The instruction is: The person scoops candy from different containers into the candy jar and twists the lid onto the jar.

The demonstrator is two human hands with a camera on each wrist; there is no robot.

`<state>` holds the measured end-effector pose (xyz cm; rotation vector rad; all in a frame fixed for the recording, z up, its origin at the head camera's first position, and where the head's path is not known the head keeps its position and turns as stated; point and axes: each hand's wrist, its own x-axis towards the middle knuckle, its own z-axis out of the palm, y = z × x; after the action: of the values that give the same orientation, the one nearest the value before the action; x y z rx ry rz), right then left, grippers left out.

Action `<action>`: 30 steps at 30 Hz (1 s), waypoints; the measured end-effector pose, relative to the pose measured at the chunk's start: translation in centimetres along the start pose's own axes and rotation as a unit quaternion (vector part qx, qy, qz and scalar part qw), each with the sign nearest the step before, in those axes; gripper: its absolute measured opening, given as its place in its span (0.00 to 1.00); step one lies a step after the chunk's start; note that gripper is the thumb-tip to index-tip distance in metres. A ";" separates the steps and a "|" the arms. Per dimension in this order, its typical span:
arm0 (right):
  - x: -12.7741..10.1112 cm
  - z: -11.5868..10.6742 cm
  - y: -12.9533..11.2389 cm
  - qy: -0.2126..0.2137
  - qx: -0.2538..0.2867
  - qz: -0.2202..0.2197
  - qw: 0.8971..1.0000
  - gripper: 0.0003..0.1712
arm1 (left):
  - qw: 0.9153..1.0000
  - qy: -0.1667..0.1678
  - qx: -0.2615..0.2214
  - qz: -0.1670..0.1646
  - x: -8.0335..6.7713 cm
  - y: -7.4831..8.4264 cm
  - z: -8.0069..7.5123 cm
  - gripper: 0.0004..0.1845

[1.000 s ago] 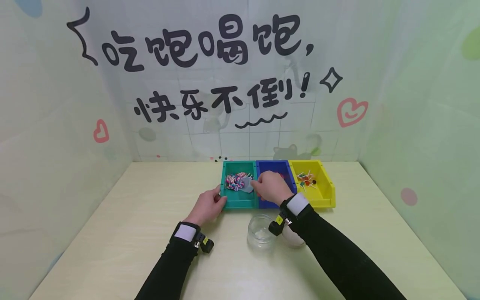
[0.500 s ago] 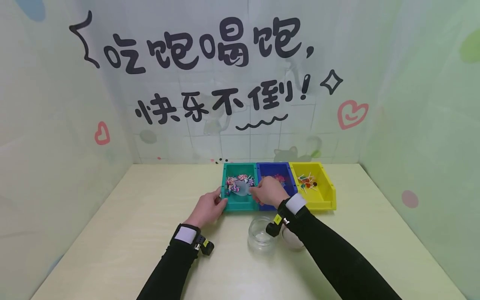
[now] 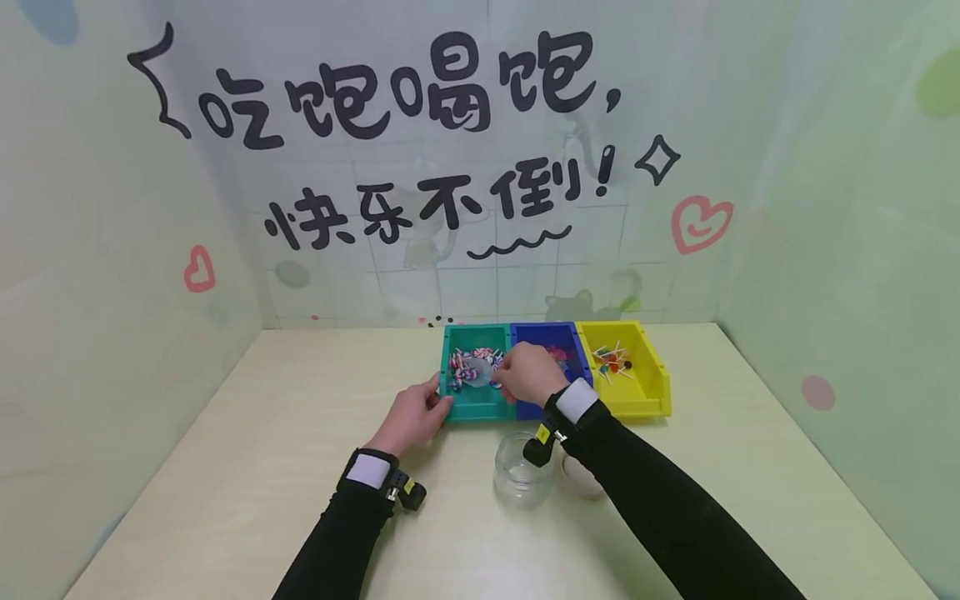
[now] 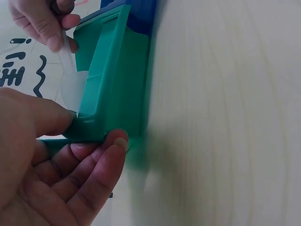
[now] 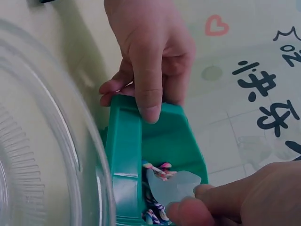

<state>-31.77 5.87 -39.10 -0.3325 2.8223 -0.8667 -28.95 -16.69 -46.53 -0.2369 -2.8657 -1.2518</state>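
My left hand (image 3: pixel 411 417) grips the front left corner of the green bin (image 3: pixel 482 410); the left wrist view shows its thumb over the wall and its fingers outside. Between thumb and fingers, my right hand (image 3: pixel 531 373) pinches a translucent scoop (image 5: pixel 175 186). The scoop's blade is inside the green bin, among small striped lollipops (image 5: pixel 162 170) in pink, blue and white. Part of the candy is hidden by the scoop and the right hand. In front of the bins stands a clear glass jar (image 3: pixel 522 477), with no candy visible in it.
A blue bin (image 3: pixel 543 333) with pinkish pieces adjoins the green one, partly behind my right hand. The yellow bin (image 3: pixel 647 402) beside it holds several lollipops (image 3: pixel 613 360). A whitish round thing (image 3: pixel 579 479) lies by the jar, partly under my right forearm.
My right hand and the scoop have moved slightly left within the green bin, and the striped lollipops have shifted around the blade. The left hand keeps its grip on the bin.
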 end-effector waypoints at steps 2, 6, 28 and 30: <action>0.2 0.1 0.0 -0.012 0.028 0.018 0.999 0.20 | 1.000 0.002 0.003 0.001 0.0 -0.2 0.1 0.33; 0.6 0.3 0.4 -0.029 0.126 0.080 0.988 0.18 | 1.000 -0.001 0.003 0.001 -0.1 -0.5 0.4 0.33; 0.8 0.1 0.2 0.054 0.039 -0.023 0.997 0.19 | 1.000 0.000 -0.001 0.015 0.0 -0.3 0.0 0.31; 0.8 0.1 0.1 0.048 0.021 -0.027 0.998 0.24 | 1.000 -0.001 -0.003 0.017 0.1 -0.3 0.1 0.31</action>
<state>-32.56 5.72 -39.32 -0.3720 2.8901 -0.9769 -29.07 -16.77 -46.78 -0.2859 -2.8482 -1.2545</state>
